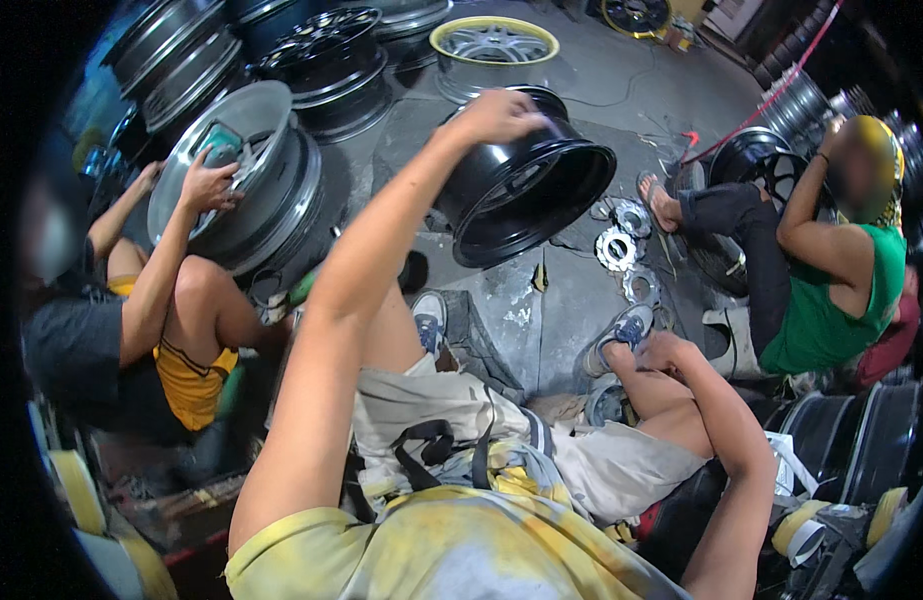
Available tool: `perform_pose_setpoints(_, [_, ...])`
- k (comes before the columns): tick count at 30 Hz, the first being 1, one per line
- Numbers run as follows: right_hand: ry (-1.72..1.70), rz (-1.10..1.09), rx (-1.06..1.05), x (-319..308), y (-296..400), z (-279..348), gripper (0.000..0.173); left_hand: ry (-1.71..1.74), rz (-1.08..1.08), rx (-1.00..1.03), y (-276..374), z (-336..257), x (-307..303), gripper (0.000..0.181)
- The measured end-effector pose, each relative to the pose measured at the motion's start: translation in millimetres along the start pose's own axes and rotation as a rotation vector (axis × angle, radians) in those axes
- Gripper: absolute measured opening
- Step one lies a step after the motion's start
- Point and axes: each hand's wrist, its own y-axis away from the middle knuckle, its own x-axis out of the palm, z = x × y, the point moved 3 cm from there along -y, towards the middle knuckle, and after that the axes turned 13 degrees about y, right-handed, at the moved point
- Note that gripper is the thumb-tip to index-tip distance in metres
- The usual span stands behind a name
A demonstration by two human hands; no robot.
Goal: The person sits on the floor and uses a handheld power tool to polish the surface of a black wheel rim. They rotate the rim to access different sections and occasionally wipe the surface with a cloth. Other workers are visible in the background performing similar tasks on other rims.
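Note:
A glossy black wheel rim (506, 176) stands tilted on the floor in front of me, its open end facing my legs. My left hand (502, 116) is stretched out over the upper side of its barrel. Motion blurs the fingers, and whether they touch the rim or hold something small is unclear. Beside my right shoe (620, 337), my right hand (662, 351) is bent down by the ankle. Its fingers are partly hidden, so any grip there cannot be made out.
Several round metal pieces (616, 249) lie right of the rim. A person at left holds a teal power tool (221, 144) against a silver wheel rim (281, 202). Another person in a green top (836, 307) sits at right. A yellow-lipped rim (495, 41) stands behind.

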Motion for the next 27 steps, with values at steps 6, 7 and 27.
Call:
perform_pose_setpoints(6, [-0.498, -0.594, -0.023, -4, 10, -36, 0.029, -0.344, -0.386, -0.276, -23, 141, -6, 0.058])
perform_pose_setpoints(7, [-0.598, -0.449, 0.094, -5, 14, -41, 0.03, -0.287, -0.407, -0.353, -25, 145, 0, 0.058])
perform_pose_setpoints(27, [-0.176, -0.383, -0.001, -271, -3, -69, 0.022, -0.434, 0.567, 0.639, 47, -55, 153, 0.064])
